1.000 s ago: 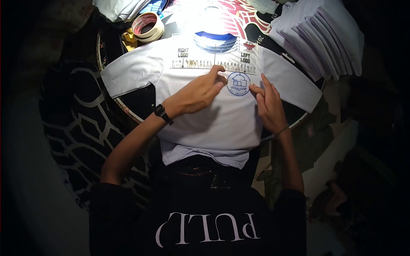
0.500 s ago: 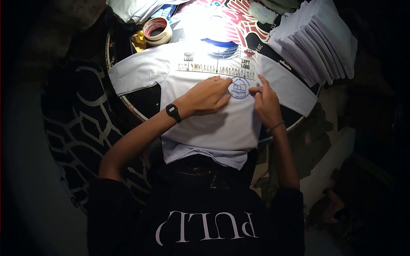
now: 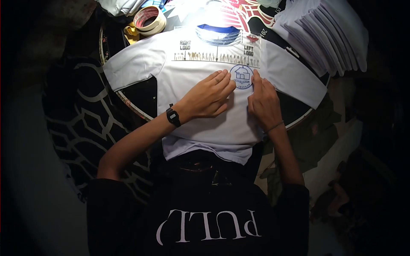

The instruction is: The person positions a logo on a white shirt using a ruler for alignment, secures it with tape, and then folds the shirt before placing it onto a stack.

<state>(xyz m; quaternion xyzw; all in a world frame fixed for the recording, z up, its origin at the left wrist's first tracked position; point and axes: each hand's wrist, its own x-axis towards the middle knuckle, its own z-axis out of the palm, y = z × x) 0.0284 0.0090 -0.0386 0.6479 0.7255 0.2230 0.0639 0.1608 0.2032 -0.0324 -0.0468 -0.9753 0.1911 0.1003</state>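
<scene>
A white long-sleeved shirt [image 3: 192, 85] with a blue collar is spread flat in front of me. Across its chest lies a clear ruler guide [image 3: 213, 55] marked "RIGHT LOGO" and "LEFT LOGO". Just below the guide's right end is a round blue logo [image 3: 243, 77] with a building drawn in it. My left hand [image 3: 209, 94], with a black watch at the wrist, rests its stretched fingers at the logo's left edge. On the other side, my right hand [image 3: 264, 100] touches the right edge with extended fingers. Neither hand is wrapped around anything.
A tall stack of folded white cloth [image 3: 322, 38] stands at the back right. Rolls of tape [image 3: 149, 20] sit at the back left, beside a yellow object [image 3: 130, 30]. The round table's edge [image 3: 128, 104] curves below the sleeves. Patterned dark fabric [image 3: 94, 115] is at the left.
My right hand has turned, its fingers now lying along the logo's right edge. My left fingers have straightened at the left edge. The shirt, guide and logo appear higher in view.
</scene>
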